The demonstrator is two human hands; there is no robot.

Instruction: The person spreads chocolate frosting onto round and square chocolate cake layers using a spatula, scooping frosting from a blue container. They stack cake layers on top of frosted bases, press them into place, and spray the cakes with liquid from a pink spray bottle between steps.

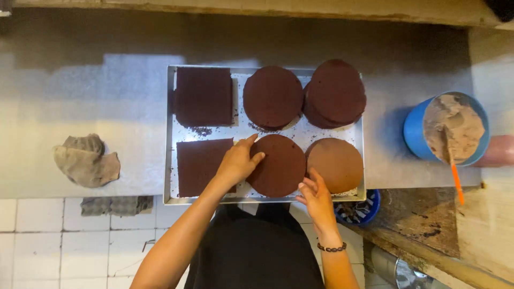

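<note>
the person's left hand [238,160] rests flat on the left edge of the round dark cake layer [279,165] in the lower middle of the frame, fingers spread a little and pressed to its top and rim, not closed around it. the right hand [316,195] is at the layer's lower right edge, fingers slightly apart and curled so the tips touch the rim where it meets the paler round layer [336,164] beside it. the dark layer lies flat on the metal tray [170,134], in the front row between the square layer [202,166] at lower left and the paler round one at right.

judged from this hold, the step goes best with both hands kept low and opposite each other, the lift or slide even on both sides, since a thin sponge disc is likely to crack if one edge rises alone; fingertips under the rim look safer than a pinch on it.

the tray holds six pieces: a square slab [203,96] at upper left, a round layer [273,97] at upper middle, a stack of round layers [334,93] at upper right, and the three in front, with crumbs scattered between. at the right of the frame a blue bucket [415,131] is filled with pale brown cream, and an orange-handled spatula [455,179] stands in it. a blue patterned bowl [360,210] peeks out under the tray's lower right corner; its contents cannot be seen. a crumpled cloth [85,159] lies at the left.
</note>
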